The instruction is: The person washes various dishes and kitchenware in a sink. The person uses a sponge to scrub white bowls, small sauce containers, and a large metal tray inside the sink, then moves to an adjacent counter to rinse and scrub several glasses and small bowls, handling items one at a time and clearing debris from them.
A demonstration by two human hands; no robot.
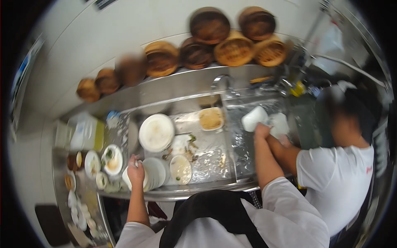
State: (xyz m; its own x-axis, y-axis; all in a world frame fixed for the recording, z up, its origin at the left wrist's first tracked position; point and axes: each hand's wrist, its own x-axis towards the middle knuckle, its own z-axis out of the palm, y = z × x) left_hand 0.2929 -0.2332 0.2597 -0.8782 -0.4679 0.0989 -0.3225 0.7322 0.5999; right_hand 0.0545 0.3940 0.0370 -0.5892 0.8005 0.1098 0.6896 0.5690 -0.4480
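My left hand (135, 168) is closed on the edge of a white plate (126, 178), beside a stack of white dishes (155, 172) at the sink's near left. My right hand (261, 130) reaches over the wet right basin and grips a white dish (254, 118). Its exact shape is blurred. Close by, a co-worker's hand (284, 141) is at another white dish (278, 123). Between my arms lie a stack of round white plates (156, 132), a soiled oval dish (180, 170) and food scraps (191, 144).
Bamboo steamer baskets (234, 48) line the ledge behind the sink. A tub of tan contents (211, 119) stands near the divider, with a faucet (223, 82) behind. Soiled dishes (112, 160) crowd the left counter. A co-worker in white (337, 177) stands close on my right.
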